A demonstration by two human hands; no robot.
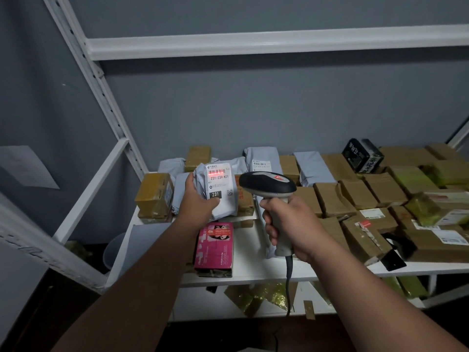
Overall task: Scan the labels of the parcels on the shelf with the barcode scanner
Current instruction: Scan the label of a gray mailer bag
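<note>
Left of frame centre, the left hand (199, 199) grips a grey parcel (220, 191) upright above the shelf (253, 265), label (218, 182) facing the camera. A red line crosses its barcode. Just right, the right hand (286, 224) is wrapped around the scanner (269, 185) handle, head aimed at the label. Brown boxes (355, 196) fill the right.

Left hand (199, 199) at left of the shelf (253, 269), holding the parcel (220, 191) upright above the shelf, label (218, 183) facing the camera. Right hand (289, 226) to its right, gripping the barcode scanner (269, 196), scanner head just beside the parcel's right edge, cable (288, 285) hanging below over the shelf's front edge. Box (215, 246) on the shelf below the parcel; cartons (368, 199) in rows across the shelf to the right, mailer bags (261, 160) behind, toward the wall.
</note>
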